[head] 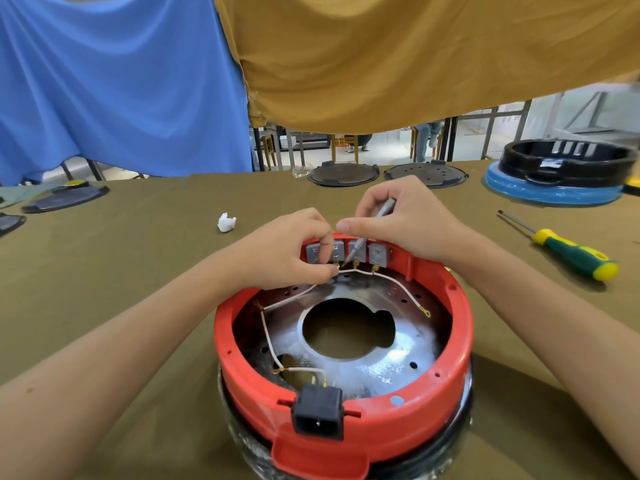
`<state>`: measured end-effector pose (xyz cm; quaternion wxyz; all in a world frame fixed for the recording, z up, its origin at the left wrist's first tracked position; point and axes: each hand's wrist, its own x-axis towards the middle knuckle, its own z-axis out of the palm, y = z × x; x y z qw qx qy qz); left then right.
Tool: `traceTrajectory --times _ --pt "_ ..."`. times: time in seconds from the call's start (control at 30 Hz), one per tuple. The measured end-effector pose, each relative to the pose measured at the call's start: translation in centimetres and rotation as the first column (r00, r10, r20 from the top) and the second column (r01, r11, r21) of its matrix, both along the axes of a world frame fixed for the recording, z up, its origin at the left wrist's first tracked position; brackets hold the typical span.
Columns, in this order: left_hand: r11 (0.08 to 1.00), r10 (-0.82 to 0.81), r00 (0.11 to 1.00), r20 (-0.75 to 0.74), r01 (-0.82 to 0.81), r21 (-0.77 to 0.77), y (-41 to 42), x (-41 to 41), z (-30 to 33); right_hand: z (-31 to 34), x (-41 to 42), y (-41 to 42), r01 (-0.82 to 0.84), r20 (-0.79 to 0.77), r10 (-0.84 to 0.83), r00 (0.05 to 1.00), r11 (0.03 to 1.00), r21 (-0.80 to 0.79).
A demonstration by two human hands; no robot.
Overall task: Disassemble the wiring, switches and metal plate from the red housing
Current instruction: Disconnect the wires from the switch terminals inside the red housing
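Observation:
The round red housing (446, 372) stands on the table in front of me. A shiny metal plate (391, 362) with a large centre hole lies inside it. White wires (394, 279) run along the inner rim to a black power socket (318, 415) at the near edge. Several grey switches (379, 253) sit in a row at the far wall. My left hand (287, 249) pinches a brass wire terminal below the switches. My right hand (405, 220) grips a thin grey tool (375, 223) whose tip points at the terminals between the switches.
A green-and-yellow screwdriver (568, 252) lies to the right. A crumpled white tissue (227, 223) sits left of centre. Black round lids (343, 174) line the table's far edge, and a black part on a blue base (554, 192) stands at far right. Blue and mustard cloths hang behind.

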<state>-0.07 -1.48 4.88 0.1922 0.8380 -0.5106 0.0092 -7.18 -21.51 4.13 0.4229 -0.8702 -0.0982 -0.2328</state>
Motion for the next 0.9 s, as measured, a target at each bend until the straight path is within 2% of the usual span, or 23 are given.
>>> traceTrajectory --times 0.2,0.33,0.57,0.73,0.9 --pt "0.999 -0.001 1.000 0.028 0.002 -0.045 0.1 0.1 -0.1 0.4 -0.8 0.8 0.011 0.029 -0.013 0.999 0.997 0.071" --pt "0.998 0.014 1.000 -0.004 -0.014 -0.067 0.2 0.2 -0.2 0.1 -1.7 0.7 0.029 0.051 -0.036 0.998 0.991 0.134" --pt "0.991 0.069 0.994 0.082 -0.078 0.110 0.6 0.6 1.1 0.0 -2.9 0.2 0.004 0.049 -0.016 0.999 0.974 0.225" --pt "1.000 -0.001 0.997 -0.079 0.002 0.015 0.4 0.2 1.2 -0.1 -2.9 0.6 0.007 0.057 -0.017 0.998 0.985 0.171" --pt "0.998 -0.062 0.997 0.040 0.063 -0.027 -0.2 -0.4 0.2 -0.3 -2.8 0.3 0.018 0.091 -0.024 0.996 0.997 0.069"
